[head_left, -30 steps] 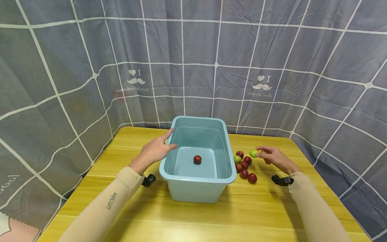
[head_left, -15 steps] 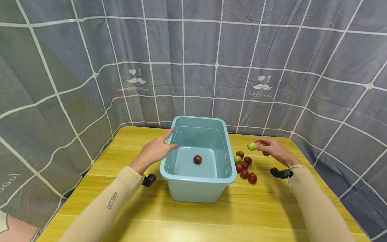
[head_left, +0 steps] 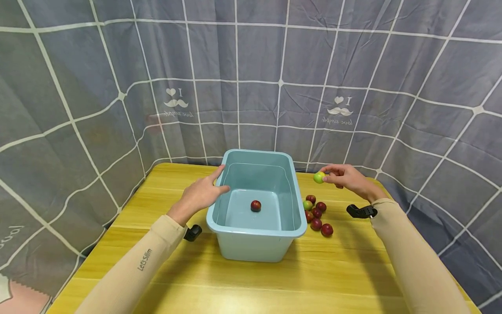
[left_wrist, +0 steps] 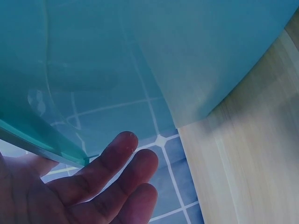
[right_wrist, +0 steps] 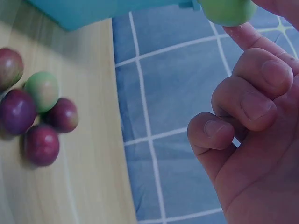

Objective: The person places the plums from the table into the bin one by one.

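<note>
Over on the left, the left hand (head_left: pixel 200 195) lies flat against the near-left rim of the blue tub (head_left: pixel 223 237), fingers straight and relaxed, gripping nothing; by the look of it, it is there to steady the tub on the yellow table (head_left: pixel 251 283), and the left wrist view shows those fingers (left_wrist: pixel 114 154) spread just under the rim with the tub wall close above. Inside the tub, one dark red fruit (head_left: pixel 256 206) sits alone near the middle of the floor. Just right of the tub, a small cluster of loose fruit (head_left: pixel 316 214) lies on the table, mostly dark red with one greenish piece among them, touching or nearly so. Above that cluster and a little beyond it, the right hand (head_left: pixel 347 178) is lifted off the table and pinches a green fruit (head_left: pixel 319 177) at the fingertips, the other fingers curled in, as the right wrist view confirms. The fruit is held clear of the table, just right of the tub's far corner, out at the fingertips facing the tub. It is near round, so no long axis or heading can be read.
</note>
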A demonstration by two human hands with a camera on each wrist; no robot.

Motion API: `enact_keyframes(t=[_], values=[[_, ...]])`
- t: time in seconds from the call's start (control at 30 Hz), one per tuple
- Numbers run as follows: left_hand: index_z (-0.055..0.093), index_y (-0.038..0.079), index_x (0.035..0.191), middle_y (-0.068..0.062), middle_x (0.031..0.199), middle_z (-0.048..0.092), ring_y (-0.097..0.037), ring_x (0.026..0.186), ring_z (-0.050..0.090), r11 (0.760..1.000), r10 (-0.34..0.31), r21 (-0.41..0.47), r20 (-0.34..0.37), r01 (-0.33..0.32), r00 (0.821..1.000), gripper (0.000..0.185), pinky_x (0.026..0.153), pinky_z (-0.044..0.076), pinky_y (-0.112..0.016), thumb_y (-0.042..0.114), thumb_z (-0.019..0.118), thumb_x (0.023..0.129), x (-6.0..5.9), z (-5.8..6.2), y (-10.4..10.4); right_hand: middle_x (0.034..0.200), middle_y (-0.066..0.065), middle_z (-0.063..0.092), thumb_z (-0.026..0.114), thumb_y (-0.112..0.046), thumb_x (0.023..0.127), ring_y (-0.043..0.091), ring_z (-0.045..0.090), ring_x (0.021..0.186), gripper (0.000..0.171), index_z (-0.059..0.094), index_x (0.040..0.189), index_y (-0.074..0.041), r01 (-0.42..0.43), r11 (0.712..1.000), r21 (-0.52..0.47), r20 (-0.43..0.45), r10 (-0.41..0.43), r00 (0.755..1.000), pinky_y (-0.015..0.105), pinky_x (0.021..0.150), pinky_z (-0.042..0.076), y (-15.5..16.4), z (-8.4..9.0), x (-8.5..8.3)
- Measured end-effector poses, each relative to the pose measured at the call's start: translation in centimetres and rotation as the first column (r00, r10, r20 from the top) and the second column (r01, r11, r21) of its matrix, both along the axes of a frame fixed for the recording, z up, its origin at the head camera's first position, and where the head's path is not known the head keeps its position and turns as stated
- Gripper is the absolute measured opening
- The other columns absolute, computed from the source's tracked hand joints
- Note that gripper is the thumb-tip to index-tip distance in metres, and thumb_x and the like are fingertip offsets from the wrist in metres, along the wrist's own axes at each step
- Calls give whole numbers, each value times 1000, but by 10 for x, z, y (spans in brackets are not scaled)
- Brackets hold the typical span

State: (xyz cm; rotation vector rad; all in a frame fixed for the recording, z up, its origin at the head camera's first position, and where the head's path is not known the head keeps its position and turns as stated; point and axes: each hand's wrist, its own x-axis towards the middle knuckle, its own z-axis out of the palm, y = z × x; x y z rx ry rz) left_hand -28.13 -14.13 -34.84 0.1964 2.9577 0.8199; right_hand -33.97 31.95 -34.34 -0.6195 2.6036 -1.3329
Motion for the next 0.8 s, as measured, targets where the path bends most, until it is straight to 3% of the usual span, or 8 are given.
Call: enact_keyframes(t=[0.37, 0.6, 0.8], values=[[13, 38, 162, -15, 158, 42, -44, 134, 51, 1000, 3, -8, 3, -3, 1000, 79, 85, 50, -53, 56, 51, 95, 1, 3, 0, 77, 18, 49, 67, -28, 98, 27, 44, 67, 35, 66, 127, -8, -50, 997, 60, -34, 52, 998, 30, 63, 41, -30, 32, -4], [13, 38, 162, -15, 157, 43, -43, 130, 54, 1000, 3, -11, 3, -3, 1000, 80, 76, 50, -47, 56, 51, 95, 2, 3, -1, 77, 10, 49, 67, -32, 97, 25, 44, 68, 36, 67, 126, -10, -86, 990, 111, -56, 93, 994, 33, 66, 42, -48, 47, -8], [14, 38, 162, -15, 156, 44, -43, 130, 54, 1000, 1, -20, -7, -1, 1000, 80, 79, 50, -50, 56, 52, 95, 1, 2, 0, 75, 10, 51, 69, -33, 96, 18, 42, 64, 35, 68, 124, -14, -103, 984, 146, -55, 112, 992, 31, 65, 40, -64, 58, -12]])
